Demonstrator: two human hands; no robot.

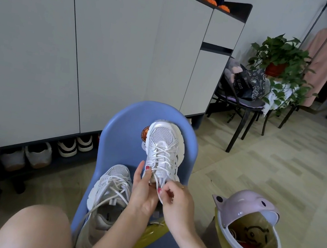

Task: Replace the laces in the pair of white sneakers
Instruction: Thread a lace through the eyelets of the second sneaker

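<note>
Blue chair (123, 139), left hand (143, 192) gripping sneaker (163, 151) heel unseen, right hand (177, 202) pinching lace (157, 185)

Sneakers (163, 151): white mesh, glossy overlays. Chair (123, 135): smooth blue plastic. Bin lid (245, 203): glossy pink plastic.

two white sneakers (161, 154) (112, 192), one blue chair (123, 139), one bin (249, 224)

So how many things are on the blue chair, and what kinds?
White sneakers: 2 (one held up, one lying flat)
Yellow bag: 1
Round sticker: 1
Total: 4
</note>
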